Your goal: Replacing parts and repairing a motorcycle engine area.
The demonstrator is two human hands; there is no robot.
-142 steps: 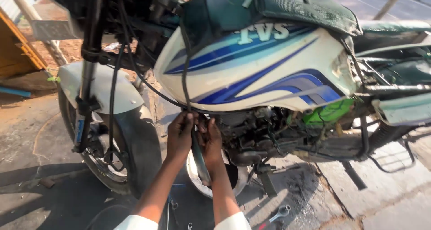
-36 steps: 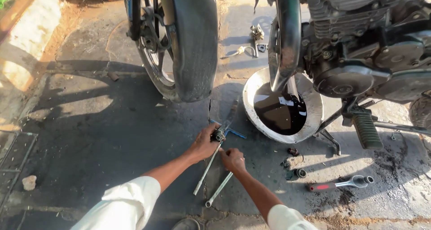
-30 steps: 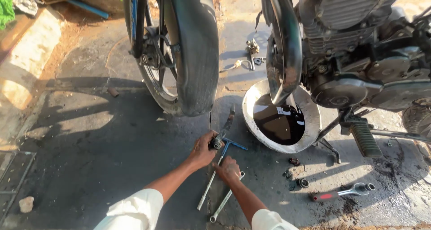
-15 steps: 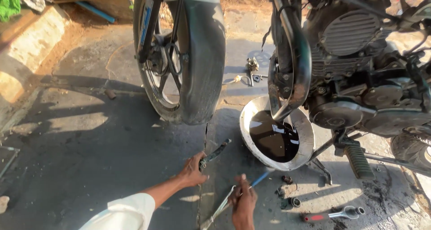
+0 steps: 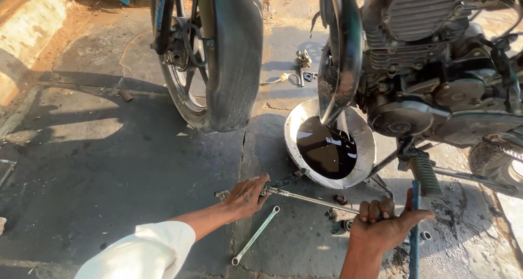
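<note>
Motorbike (image 5: 425, 83) is standing just above both hands, front tyre (image 5: 231, 56) up beyond the left one. Pan (image 5: 329, 143) of dark oil is sitting between the hands, a bit further out. Left hand (image 5: 248, 194) is gripping one end of a long metal rod (image 5: 310, 199), right hand (image 5: 384, 227) is closing around the other end plus a blue-handled tool (image 5: 414, 230). Spanner (image 5: 255, 235) is lying just under the left hand.
</note>
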